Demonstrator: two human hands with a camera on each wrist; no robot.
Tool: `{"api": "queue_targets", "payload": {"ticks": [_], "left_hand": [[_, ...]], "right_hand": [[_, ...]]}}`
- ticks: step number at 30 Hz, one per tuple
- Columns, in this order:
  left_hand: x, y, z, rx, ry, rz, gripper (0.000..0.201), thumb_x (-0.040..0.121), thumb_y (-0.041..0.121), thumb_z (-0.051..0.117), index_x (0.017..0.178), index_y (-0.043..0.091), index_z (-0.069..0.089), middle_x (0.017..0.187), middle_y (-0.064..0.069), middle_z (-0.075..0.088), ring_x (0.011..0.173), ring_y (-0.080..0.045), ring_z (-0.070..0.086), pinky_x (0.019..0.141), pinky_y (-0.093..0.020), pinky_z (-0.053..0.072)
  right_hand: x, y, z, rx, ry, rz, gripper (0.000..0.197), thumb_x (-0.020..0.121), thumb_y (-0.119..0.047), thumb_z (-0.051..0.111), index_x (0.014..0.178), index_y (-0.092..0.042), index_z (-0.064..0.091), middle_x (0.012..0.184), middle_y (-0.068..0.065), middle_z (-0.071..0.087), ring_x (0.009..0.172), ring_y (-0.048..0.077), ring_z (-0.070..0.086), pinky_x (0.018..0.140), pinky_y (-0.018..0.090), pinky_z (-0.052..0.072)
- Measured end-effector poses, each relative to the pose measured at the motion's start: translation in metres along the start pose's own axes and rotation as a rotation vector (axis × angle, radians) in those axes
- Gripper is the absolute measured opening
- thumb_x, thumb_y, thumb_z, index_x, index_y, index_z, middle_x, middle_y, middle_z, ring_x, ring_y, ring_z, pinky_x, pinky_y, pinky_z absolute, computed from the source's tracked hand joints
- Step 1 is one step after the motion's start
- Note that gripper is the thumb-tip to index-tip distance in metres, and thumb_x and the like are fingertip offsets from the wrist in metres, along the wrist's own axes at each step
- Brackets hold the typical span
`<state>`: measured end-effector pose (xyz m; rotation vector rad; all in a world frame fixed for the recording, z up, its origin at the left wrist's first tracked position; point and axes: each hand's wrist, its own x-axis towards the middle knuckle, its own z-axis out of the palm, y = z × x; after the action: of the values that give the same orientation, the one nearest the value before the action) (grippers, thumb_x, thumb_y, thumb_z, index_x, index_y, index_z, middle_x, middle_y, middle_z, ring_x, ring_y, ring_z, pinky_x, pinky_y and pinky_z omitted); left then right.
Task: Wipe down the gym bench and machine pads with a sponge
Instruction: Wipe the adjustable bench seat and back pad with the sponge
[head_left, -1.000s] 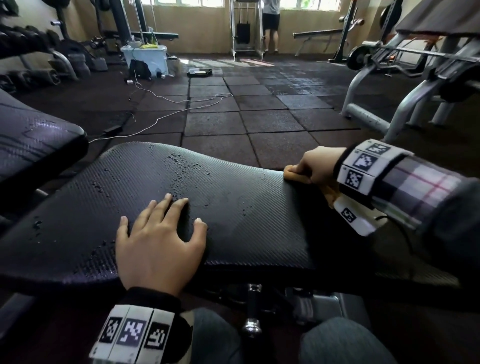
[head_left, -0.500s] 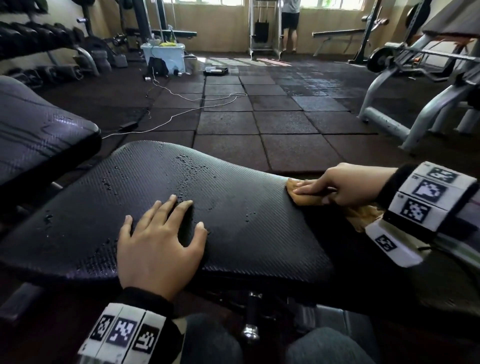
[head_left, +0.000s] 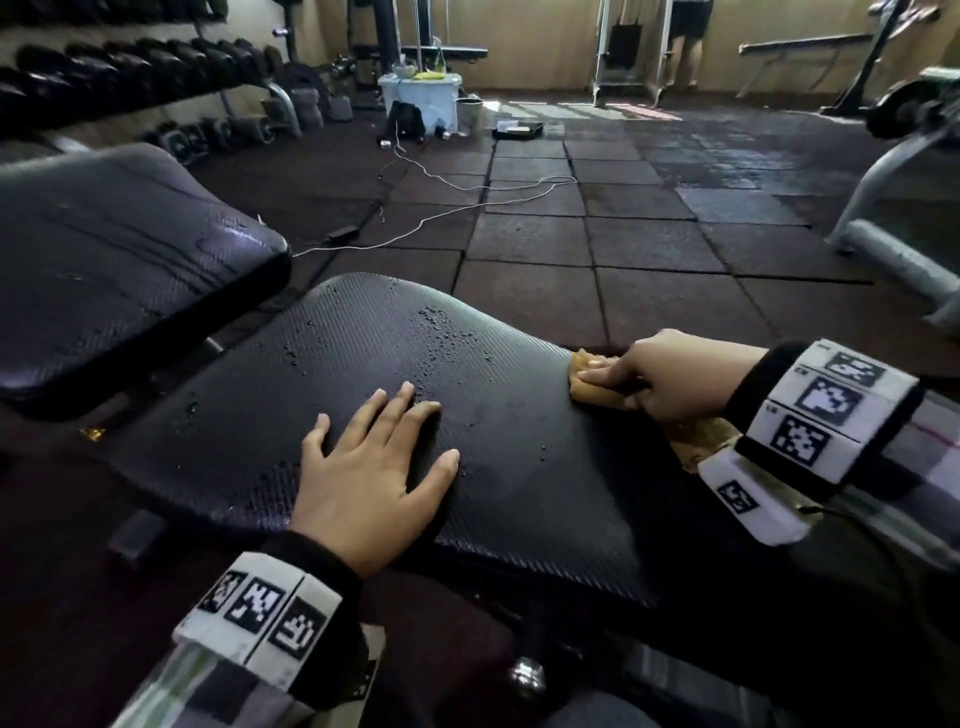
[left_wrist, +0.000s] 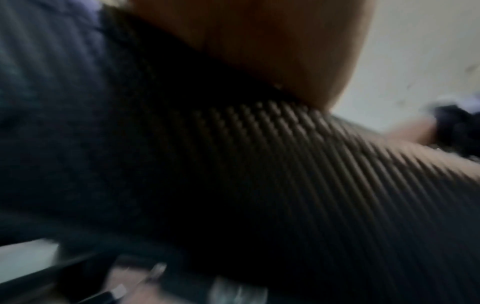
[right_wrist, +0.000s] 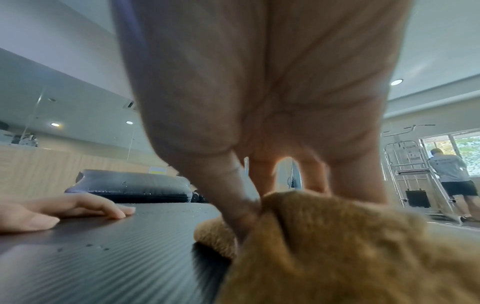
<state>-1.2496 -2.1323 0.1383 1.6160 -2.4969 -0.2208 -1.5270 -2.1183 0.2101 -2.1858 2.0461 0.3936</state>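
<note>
Wiping the bench pad

Our left hand (head_left: 370, 486) lies flat, fingers spread, on the wet pad (head_left: 519, 499); our right hand (head_left: 670, 376) presses the sponge (head_left: 592, 387) at the pad's far right edge, fingers curled on it.

Plaid sleeves (head_left: 930, 462), marker-printed white wristbands (head_left: 260, 608)

right hand (head_left: 670, 375) slid sponge (head_left: 597, 387) leftward along pad (head_left: 519, 493)

Dark rubber floor tiles (head_left: 530, 244) carry a white cable (head_left: 441, 213); a dumbbell rack (head_left: 130, 78) lines the beige wall (head_left: 545, 41).
</note>
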Motion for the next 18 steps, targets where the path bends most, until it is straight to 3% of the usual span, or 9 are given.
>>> {"api": "queue_targets", "payload": {"ticks": [3,7,11,15,18], "left_hand": [[0.001,-0.001,0.003,-0.003,0.014,0.024,0.086,0.067,0.072,-0.009,0.146,0.047,0.015,0.159,0.024,-0.002,0.145,0.001,-0.008,0.118,-0.045,-0.006],[-0.004,-0.011,0.001,-0.008,-0.007,0.136,0.094,0.064,0.073,-0.009,0.15,0.043,0.012,0.16,0.02,-0.004,0.146,0.0,-0.01,0.118,-0.043,-0.009],[-0.006,-0.056,-0.02,-0.169,0.047,0.221,0.083,0.071,0.074,0.011,0.142,0.042,0.041,0.155,0.02,0.027,0.144,0.002,0.018,0.117,-0.028,0.008],[0.014,-0.128,-0.038,-0.05,0.042,0.14,0.076,0.071,0.077,0.01,0.137,0.053,0.041,0.153,0.019,0.031,0.145,-0.005,0.021,0.115,-0.053,0.016],[0.031,-0.158,-0.037,0.034,-0.019,0.149,0.072,0.068,0.084,-0.003,0.135,0.07,0.015,0.159,0.02,0.009,0.148,-0.007,0.006,0.116,-0.054,0.01]], "right_hand": [[-0.022,0.003,0.003,0.018,-0.001,0.014,0.052,0.091,-0.026,0.051,0.134,-0.05,0.037,0.135,-0.016,0.051,0.122,0.014,0.049,0.092,0.012,0.03],[-0.036,0.007,0.01,0.092,-0.047,0.146,0.054,0.089,-0.031,0.054,0.13,-0.06,0.033,0.139,-0.023,0.044,0.126,0.011,0.046,0.107,0.023,0.032],[-0.034,0.0,0.01,0.09,-0.077,0.318,0.053,0.092,-0.035,0.051,0.136,-0.052,0.03,0.144,-0.013,0.041,0.13,0.016,0.043,0.108,0.026,0.031],[-0.022,-0.013,0.007,0.108,-0.114,0.459,0.051,0.094,-0.034,0.048,0.141,-0.043,0.031,0.147,-0.011,0.038,0.131,0.016,0.04,0.108,0.024,0.029],[-0.007,-0.024,0.005,0.142,-0.123,0.57,0.05,0.095,-0.037,0.045,0.143,-0.038,0.03,0.148,-0.008,0.036,0.134,0.017,0.038,0.109,0.026,0.028]]}}
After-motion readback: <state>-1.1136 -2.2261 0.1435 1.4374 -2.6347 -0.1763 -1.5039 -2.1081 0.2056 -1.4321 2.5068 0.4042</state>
